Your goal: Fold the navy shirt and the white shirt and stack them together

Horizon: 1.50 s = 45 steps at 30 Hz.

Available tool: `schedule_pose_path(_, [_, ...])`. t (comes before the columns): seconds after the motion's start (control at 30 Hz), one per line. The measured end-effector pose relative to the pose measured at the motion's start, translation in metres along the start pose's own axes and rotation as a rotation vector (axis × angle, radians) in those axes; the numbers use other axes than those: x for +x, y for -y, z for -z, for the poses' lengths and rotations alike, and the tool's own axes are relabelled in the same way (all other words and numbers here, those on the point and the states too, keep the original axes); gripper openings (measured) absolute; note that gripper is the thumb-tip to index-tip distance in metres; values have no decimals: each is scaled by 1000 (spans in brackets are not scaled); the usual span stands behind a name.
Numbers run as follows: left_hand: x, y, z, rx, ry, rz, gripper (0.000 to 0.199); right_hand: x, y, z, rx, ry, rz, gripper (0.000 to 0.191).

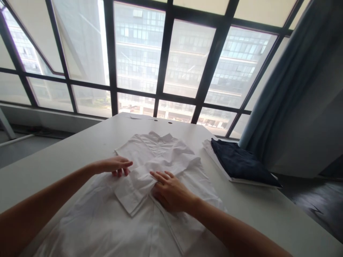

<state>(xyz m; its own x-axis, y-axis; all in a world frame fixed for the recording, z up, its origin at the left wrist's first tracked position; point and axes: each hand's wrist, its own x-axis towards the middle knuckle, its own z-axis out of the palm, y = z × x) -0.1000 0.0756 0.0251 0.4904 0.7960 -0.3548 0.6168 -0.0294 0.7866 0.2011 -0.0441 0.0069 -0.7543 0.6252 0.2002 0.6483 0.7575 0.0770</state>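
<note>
A white shirt (139, 200) lies spread flat on a pale table (268, 210), its collar pointing toward the window and its lower part running off the near edge of the view. A sleeve (134, 189) is folded across the chest, its cuff end lying near the middle of the shirt. The person's left hand (115, 166) rests on the shirt's left side, fingers curled down onto the fabric by the sleeve's upper edge. The right hand (168, 192) lies flat on the shirt just beside the folded sleeve, fingers stretched out and touching it. The hands are a little apart; neither grips anything. To the right, well apart, a folded dark garment (241, 164) sits on the table's far corner. Behind stands a tall grid window (166, 64) and a grey-blue curtain (289, 82).
</note>
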Motion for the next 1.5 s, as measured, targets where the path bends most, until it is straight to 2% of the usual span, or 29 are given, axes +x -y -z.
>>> schedule_pose_path(0.1, [-11,-5,-23,30,64,-39,104,-3,-11,-2,32,-62,-6,29])
schedule_pose_path(0.23, [-16,-18,-42,-171,115,-100,106,-5,-17,-3,114,-168,-10,34])
schedule_pose_path(0.3, [-22,-24,-38,-275,109,-125,107,-6,-17,-4,118,-211,4,30])
schedule_pose_path(0.4, [-36,-27,-18,-298,165,-135,101,-8,-16,-5,125,-242,59,24])
schedule_pose_path(0.53, [-50,-22,8,-89,329,-67,77,-11,-16,-9,279,-242,120,14])
schedule_pose_path(0.63, [-53,-18,10,109,412,-17,64,-11,-22,-14,397,-331,84,14])
schedule_pose_path(0.7, [-52,-19,6,251,425,1,59,-11,-28,-17,389,-401,21,17])
schedule_pose_path(0.73, [-51,-20,3,333,393,-7,54,-11,-31,-18,365,-408,-14,19])
schedule_pose_path(0.77, [-50,-22,-1,419,313,-34,47,-11,-34,-19,337,-393,-49,19])
schedule_pose_path(0.83, [-45,-28,-12,576,5,-161,39,-12,-39,-19,293,-333,-113,18])
schedule_pose_path(0.9, [-39,-36,-29,652,-309,-375,49,-13,-41,-18,279,-282,-161,17])
schedule_pose_path(0.93, [-35,-38,-40,657,-385,-493,51,-13,-42,-17,276,-271,-181,16])
schedule_pose_path(0.97, [-31,-40,-51,653,-381,-604,49,-11,-43,-16,268,-271,-201,14])
schedule_pose_path(1.03, [-23,-39,-71,668,-263,-773,45,-4,-48,-15,234,-271,-247,11])
schedule_pose_path(1.07, [-19,-36,-79,689,-199,-818,50,2,-54,-16,208,-266,-273,12])
schedule_pose_path(1.13, [-11,-27,-88,739,-107,-833,67,14,-70,-20,154,-221,-332,26])
schedule_pose_path(1.2, [-5,-16,-90,757,-60,-812,76,25,-95,-29,120,-108,-409,44])
schedule_pose_path(1.3, [1,-4,-88,749,-27,-811,71,32,-140,-44,116,105,-596,56])
schedule_pose_path(1.37, [2,-1,-87,763,-17,-799,68,28,-170,-51,115,203,-734,61])
schedule_pose_path(1.5, [2,-3,-90,785,-6,-766,68,12,-219,-54,85,269,-916,67])
